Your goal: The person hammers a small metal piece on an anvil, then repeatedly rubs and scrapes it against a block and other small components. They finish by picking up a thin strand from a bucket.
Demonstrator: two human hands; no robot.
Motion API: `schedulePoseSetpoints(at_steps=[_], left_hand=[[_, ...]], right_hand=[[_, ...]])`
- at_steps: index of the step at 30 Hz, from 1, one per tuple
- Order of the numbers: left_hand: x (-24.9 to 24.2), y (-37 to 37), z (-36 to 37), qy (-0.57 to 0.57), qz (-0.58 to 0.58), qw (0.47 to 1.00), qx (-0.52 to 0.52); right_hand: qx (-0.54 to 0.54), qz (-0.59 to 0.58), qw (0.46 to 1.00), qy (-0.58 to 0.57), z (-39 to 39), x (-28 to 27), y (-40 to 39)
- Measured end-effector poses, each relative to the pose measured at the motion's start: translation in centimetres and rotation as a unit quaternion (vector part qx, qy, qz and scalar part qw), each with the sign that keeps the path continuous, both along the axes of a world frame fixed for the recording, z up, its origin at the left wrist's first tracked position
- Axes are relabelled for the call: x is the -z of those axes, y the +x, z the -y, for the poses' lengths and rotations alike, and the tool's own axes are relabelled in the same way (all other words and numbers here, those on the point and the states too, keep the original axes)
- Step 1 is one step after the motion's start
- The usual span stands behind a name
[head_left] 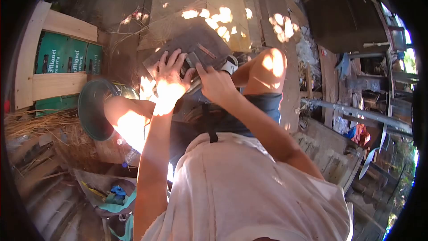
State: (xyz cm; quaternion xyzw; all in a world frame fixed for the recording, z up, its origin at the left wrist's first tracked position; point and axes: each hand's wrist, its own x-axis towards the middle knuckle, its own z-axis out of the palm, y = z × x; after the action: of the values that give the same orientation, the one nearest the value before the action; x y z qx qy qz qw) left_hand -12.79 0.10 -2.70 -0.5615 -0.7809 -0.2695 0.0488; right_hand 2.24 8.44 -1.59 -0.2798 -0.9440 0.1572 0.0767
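My left hand (pixel 169 78) and my right hand (pixel 217 84) meet over my lap, in front of my knees. Between them is a small grey block (pixel 193 59), gripped from both sides; what it is I cannot tell. The fingers of my left hand spread upward over the edge of a dark flat slab (pixel 191 40) that lies on the plank floor just beyond the hands. A thin reddish strip (pixel 207 51) rests on that slab. Bright sun patches wash out part of my left hand and wrist.
A green round basin (pixel 91 109) lies by my left knee. Beyond it stands a wooden frame (pixel 58 85) holding green printed crates (pixel 67 56). Straw (pixel 35 125) and scrap wood lie at the left. Pipes (pixel 352 111), boards and clutter fill the right side.
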Motion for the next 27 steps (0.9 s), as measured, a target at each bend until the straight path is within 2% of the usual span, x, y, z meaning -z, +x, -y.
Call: schedulePoseSetpoints(at_steps=[3, 5, 7, 9, 13, 15, 17, 21, 27], left_hand=[[0.7, 0.1, 0.4, 0.004, -0.013, 1.0, 0.006], [0.8, -0.1, 0.1, 0.023, -0.005, 1.0, 0.008], [0.5, 0.0, 0.1, 0.014, -0.009, 1.0, 0.001], [-0.3, 0.2, 0.2, -0.008, -0.017, 1.0, -0.01], [0.6, -0.1, 0.2, -0.01, -0.025, 1.0, -0.005], [-0.1, 0.2, 0.3, -0.033, -0.022, 0.999, -0.005], [0.0, 0.1, 0.3, -0.023, -0.02, 0.999, -0.011], [0.6, -0.1, 0.1, 0.016, -0.008, 1.0, 0.006], [0.1, 0.1, 0.2, -0.01, -0.009, 1.0, 0.001]], right_hand=[[0.008, 0.023, 0.999, -0.023, -0.4, 0.3, -0.8], [-0.01, -0.023, 1.0, 0.0, -1.7, 1.1, -2.6], [-0.009, -0.03, 0.999, 0.013, -0.8, 0.4, -1.1], [-0.002, 0.039, 0.999, 0.002, 0.2, -0.8, 0.3], [-0.028, 0.002, 0.999, 0.018, -1.8, 0.8, -2.6], [-0.018, -0.009, 1.0, 0.024, -0.6, -0.4, -1.0], [-0.006, 0.033, 0.999, 0.019, 0.1, -0.9, 0.0], [-0.024, 0.006, 1.0, -0.006, -2.0, -0.2, -2.8], [0.004, 0.033, 0.999, -0.011, -0.4, -0.9, -0.6]])
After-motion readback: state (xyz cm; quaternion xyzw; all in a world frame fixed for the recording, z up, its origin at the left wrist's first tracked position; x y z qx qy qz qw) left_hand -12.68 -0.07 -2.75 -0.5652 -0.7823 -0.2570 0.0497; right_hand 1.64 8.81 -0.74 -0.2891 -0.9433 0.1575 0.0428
